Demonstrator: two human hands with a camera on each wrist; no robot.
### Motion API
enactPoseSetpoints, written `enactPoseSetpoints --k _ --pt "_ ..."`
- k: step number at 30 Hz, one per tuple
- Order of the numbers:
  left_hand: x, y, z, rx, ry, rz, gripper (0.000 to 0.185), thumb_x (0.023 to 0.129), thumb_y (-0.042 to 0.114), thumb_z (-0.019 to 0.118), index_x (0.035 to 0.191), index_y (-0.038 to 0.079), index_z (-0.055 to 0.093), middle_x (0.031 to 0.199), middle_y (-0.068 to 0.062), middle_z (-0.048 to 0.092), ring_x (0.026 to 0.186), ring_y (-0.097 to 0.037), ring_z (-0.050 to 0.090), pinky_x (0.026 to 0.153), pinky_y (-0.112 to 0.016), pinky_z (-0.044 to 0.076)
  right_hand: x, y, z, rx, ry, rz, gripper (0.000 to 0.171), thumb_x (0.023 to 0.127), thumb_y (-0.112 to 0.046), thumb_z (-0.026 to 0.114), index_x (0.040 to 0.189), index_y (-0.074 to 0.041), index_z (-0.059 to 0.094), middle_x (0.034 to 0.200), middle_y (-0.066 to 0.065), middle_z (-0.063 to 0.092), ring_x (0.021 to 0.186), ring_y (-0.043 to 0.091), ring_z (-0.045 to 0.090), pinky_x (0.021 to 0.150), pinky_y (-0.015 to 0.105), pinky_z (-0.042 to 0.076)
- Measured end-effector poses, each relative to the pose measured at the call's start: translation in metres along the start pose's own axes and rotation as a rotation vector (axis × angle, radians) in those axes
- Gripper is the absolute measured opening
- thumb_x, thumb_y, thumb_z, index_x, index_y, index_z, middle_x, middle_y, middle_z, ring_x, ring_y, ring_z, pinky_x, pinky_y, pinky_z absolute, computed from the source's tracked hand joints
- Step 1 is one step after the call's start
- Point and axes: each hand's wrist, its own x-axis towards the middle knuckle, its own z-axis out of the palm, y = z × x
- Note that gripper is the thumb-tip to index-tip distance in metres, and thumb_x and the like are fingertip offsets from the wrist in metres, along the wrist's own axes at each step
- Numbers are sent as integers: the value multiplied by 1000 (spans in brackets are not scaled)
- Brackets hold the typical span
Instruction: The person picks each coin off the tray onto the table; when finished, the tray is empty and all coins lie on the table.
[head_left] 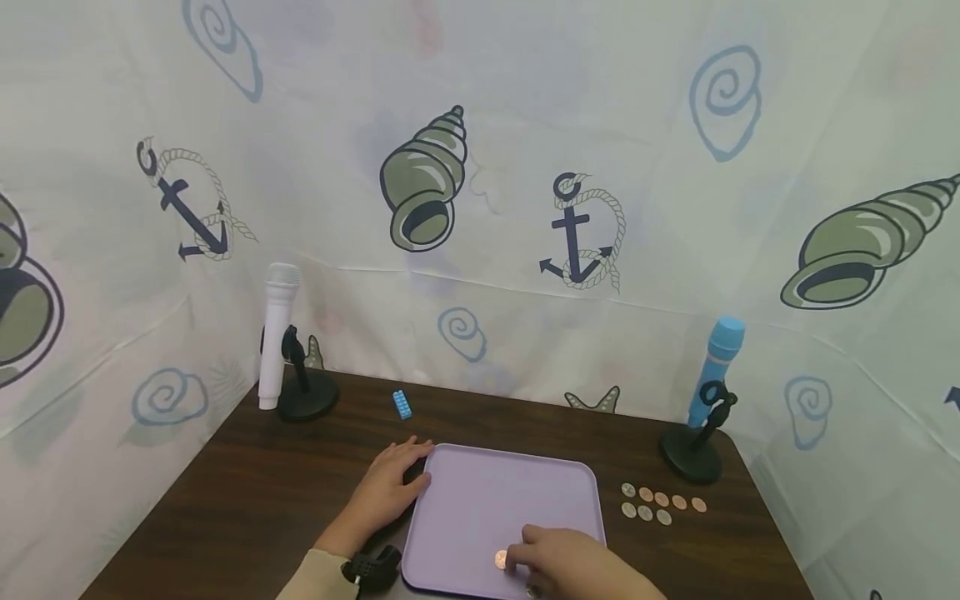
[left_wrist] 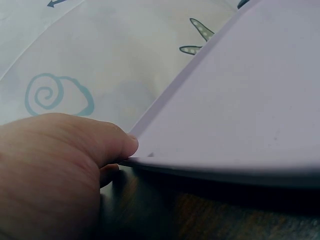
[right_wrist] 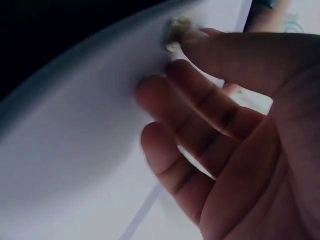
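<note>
A lavender tray [head_left: 510, 500] lies on the dark table. My left hand [head_left: 386, 492] rests at the tray's left side, its thumb [left_wrist: 117, 145] on the rim at a corner. Over the near part of the tray, my right hand [head_left: 558, 562] reaches down with bent fingers. Its fingertips overlap the edge of a copper coin [head_left: 501, 559] on the tray. A second, shiny coin [right_wrist: 179, 31] shows right at the right thumb's tip; I cannot tell whether it is pinched. The other right fingers [right_wrist: 160, 97] curl loosely over the tray, and the thumb hides the index fingertip in the right wrist view.
Right of the tray, several silver and copper coins [head_left: 662, 499] lie in two rows. A white microphone [head_left: 277, 337] on a black stand is at the back left, a blue microphone [head_left: 716, 362] on another at the back right. A blue toy brick [head_left: 402, 404] lies behind the tray.
</note>
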Motion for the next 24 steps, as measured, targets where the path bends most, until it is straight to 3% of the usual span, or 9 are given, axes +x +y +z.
enactPoseSetpoints --k 10,17,24 --pt "0 2 0 -1 -1 -10 52 103 24 76 153 15 65 160 -4 63 161 -36 44 135 -67 23 -4 -5 5 -73 -18 -7 24 93 -22 87 109 -33 74 87 -15 54 65 -4 45 59 12 42" --pt "-1 3 -2 -5 -2 -21 52 103 25 75 153 15 64 161 -4 62 162 -35 42 136 -65 21 -3 -5 15 -64 13 137 21 92 -22 86 104 -26 70 86 -14 53 66 -1 45 61 18 48" --pt "-2 1 0 -1 2 -9 52 103 26 75 153 15 64 160 -3 63 161 -36 43 135 -66 22 -8 -5 16 30 51 176 23 93 -17 85 94 -21 63 81 -13 54 65 -1 48 62 20 50"
